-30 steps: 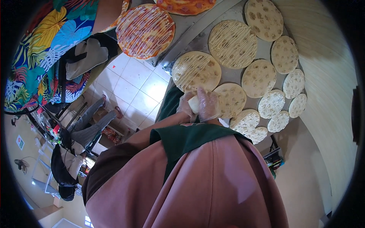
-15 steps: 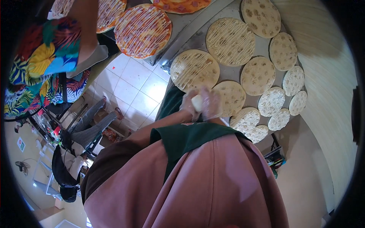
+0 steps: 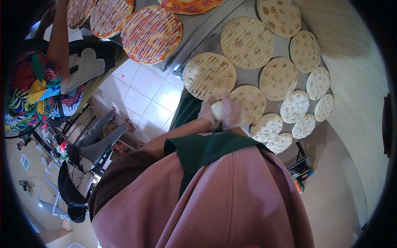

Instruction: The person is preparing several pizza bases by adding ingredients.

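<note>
Closest to the camera, a person in a pink top and dark green apron bends over a steel worktop [image 3: 271, 56] crowded with round pizza bases. Both gloved hands meet just in front of the apron: the left hand [image 3: 208, 113] and the right hand [image 3: 231, 110] are wrapped around a pale squeeze bottle [image 3: 217, 110], fingers curled shut on it from either side. The bottle sits at the near edge of the worktop, over the nearest plain base [image 3: 250, 101] and just this side of a sauce-striped base [image 3: 209, 75]. A little right of the bottle, small bare bases [image 3: 294, 106] trail along the worktop's edge. Farther from the bottle, a second base with white zigzag lines [image 3: 246, 42] lies beside unsauced rounds [image 3: 278, 78], and another large base [image 3: 281, 15] rests at the far end. Beyond the bottle to the left, across a strip of tiled floor [image 3: 142, 97], a separate counter carries a red-topped pizza laced with white sauce [image 3: 151, 34] and another like it [image 3: 111, 16]. Well left of the bottle, a second person in a bright floral garment [image 3: 41, 89] stands with an arm [image 3: 60, 45] stretched toward those pizzas.
</note>
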Demonstrator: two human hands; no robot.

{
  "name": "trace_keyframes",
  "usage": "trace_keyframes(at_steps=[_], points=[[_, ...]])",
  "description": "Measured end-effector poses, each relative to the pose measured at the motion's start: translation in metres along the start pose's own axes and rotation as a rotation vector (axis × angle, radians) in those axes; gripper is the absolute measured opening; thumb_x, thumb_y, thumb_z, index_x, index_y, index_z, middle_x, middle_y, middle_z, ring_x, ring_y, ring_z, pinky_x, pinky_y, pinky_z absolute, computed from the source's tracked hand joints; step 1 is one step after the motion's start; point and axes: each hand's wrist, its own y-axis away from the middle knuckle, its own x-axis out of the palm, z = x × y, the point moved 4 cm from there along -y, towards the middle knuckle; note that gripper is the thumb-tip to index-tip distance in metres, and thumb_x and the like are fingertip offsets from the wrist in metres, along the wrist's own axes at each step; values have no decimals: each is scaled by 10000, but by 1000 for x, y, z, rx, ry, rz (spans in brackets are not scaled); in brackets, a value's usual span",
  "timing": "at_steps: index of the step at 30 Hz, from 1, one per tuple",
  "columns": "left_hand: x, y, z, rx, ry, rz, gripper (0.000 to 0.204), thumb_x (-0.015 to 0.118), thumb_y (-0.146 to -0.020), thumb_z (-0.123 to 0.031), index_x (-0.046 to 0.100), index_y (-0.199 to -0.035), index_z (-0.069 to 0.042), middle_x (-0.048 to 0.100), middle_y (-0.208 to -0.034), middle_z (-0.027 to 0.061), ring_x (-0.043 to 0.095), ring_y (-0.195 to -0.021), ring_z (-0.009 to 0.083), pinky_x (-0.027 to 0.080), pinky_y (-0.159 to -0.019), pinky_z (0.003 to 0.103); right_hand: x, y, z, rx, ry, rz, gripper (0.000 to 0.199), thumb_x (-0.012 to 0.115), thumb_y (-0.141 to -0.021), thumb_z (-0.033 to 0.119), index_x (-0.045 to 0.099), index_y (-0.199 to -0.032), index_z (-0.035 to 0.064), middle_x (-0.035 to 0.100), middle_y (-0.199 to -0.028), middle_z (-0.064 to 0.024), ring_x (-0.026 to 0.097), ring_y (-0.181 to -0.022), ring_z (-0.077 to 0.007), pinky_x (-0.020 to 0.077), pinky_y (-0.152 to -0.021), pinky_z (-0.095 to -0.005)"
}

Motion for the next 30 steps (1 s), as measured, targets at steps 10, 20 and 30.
trace_keyframes(at_steps=[10,20,30], points=[[71,-58,-2,-252,156,-84,261,520,-796,-305,584,-818,-53,588,-708,87,567,-587,202,464,-556,334,-47,-57,-28,-36,-76,-286,313,429,-911,274,573,-1079,52,584,-809,-177,544,-724,-327,429,-687,-419],[12,9,-15,-297,-56,110,242,514,-816,-294,588,-885,-74,607,-777,100,615,-686,238,496,-612,357,-3,9,0,631,-679,124,480,525,-814,240,463,-1226,1,542,-1103,-216,518,-904,-341,389,-751,-480],[62,-21,-34,-36,-484,128,363,545,-819,-378,588,-971,-51,624,-858,112,618,-737,253,496,-653,358,-54,-18,1,-469,302,-568,368,493,-827,107,516,-1171,-19,610,-895,-180,555,-706,-305,436,-639,-382]])
